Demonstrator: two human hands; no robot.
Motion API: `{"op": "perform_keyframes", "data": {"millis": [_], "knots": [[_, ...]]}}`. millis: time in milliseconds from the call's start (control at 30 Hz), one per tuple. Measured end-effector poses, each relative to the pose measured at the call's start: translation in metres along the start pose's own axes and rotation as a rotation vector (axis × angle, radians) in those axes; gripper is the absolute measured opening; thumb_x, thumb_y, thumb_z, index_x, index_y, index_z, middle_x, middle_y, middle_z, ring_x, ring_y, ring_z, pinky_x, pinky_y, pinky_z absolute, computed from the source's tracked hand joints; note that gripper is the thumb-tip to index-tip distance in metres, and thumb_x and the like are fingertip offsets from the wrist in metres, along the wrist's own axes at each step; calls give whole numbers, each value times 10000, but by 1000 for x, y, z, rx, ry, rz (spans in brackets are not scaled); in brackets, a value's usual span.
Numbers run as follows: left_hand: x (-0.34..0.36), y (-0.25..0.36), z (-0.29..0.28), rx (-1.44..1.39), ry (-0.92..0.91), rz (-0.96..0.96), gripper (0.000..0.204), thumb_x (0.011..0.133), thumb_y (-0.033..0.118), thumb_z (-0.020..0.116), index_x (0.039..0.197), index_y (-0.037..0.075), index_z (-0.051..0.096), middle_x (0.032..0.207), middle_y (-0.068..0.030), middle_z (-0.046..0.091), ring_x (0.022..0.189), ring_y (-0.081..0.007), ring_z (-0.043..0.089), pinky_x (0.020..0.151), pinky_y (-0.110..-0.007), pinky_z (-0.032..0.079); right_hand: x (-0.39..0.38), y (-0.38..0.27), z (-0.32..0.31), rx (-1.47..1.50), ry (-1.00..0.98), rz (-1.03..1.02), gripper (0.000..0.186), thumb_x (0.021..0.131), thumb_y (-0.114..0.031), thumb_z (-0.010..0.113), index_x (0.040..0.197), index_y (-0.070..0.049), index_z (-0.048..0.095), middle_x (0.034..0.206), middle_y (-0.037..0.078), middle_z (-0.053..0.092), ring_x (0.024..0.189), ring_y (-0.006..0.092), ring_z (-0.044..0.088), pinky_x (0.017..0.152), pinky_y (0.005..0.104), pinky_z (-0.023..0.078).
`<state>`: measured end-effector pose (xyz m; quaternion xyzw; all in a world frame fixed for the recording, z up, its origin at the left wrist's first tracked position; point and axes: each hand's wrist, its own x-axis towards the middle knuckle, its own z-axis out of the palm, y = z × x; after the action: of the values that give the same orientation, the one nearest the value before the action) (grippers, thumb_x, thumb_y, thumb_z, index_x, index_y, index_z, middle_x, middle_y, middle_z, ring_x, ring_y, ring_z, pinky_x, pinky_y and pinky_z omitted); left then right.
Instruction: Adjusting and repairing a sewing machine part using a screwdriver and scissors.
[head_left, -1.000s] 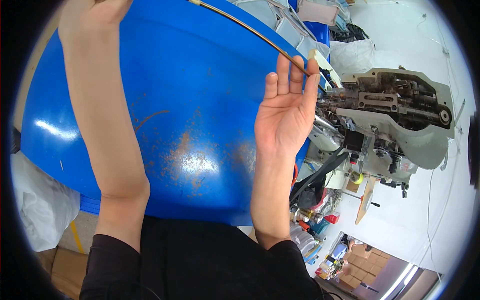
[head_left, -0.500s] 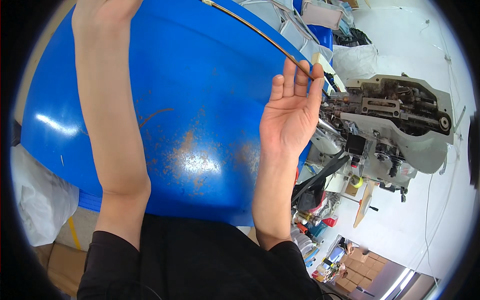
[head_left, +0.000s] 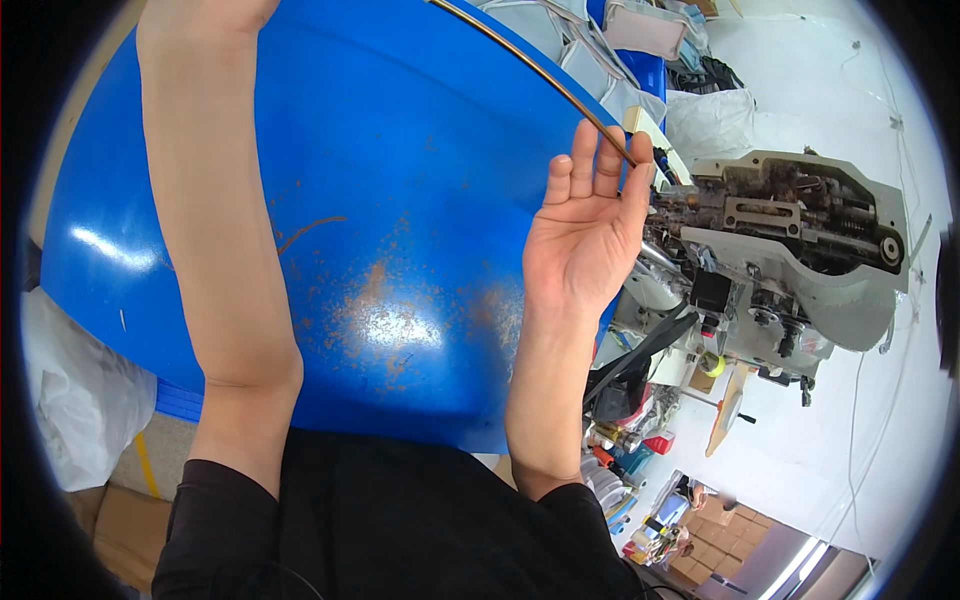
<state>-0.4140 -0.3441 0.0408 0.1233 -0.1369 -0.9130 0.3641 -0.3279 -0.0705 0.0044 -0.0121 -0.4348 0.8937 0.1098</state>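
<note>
My right hand [head_left: 588, 235] is raised palm up over the right edge of a blue worktop [head_left: 430, 210]. Its thumb and index finger pinch a thin, brass-coloured rod [head_left: 530, 68]; the other fingers stand loosely extended. From the pinch, the rod slants up and left until the top edge cuts it off. Only the wrist end of my left hand [head_left: 208, 12] shows at the upper left; its fingers are out of the picture, so what they hold is hidden. My left forearm crosses the worktop's left side.
Right of the worktop stands a grey machine [head_left: 790, 215] with exposed greasy parts, close to my right fingers. Light fabric pieces [head_left: 535, 25] and a storage bin [head_left: 645, 28] are at the back. A white plastic bag [head_left: 85, 390] hangs at the left; cardboard boxes [head_left: 725, 535] are stacked lower right.
The rod has shifted slightly, and its pale upper end has gone out past the top edge. My right hand has moved a little to the right, still pinching it. My left forearm has drifted slightly left.
</note>
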Motion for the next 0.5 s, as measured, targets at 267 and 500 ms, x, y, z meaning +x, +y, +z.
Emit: {"op": "perform_keyframes", "data": {"millis": [267, 500], "knots": [[-17, 1, 12, -80, 123, 250, 187, 1085, 219, 466, 1012, 86, 575, 926, -98, 659, 711, -213, 621, 630, -339, 565, -3, 4, 3, -42, 32, 3, 391, 1100, -334, 493, 1410, -95, 490, 1281, 99, 640, 1194, 272, 648, 881, 372, 585], [-10, 3, 5, -37, 102, -137, 204, 1084, 217, 444, 981, 103, 578, 980, -137, 677, 711, -198, 617, 616, -312, 544, 0, 0, 1, -19, 22, -13, 393, 1104, -320, 486, 1428, -97, 473, 1291, 103, 636, 1217, 273, 635, 873, 373, 584]]}}
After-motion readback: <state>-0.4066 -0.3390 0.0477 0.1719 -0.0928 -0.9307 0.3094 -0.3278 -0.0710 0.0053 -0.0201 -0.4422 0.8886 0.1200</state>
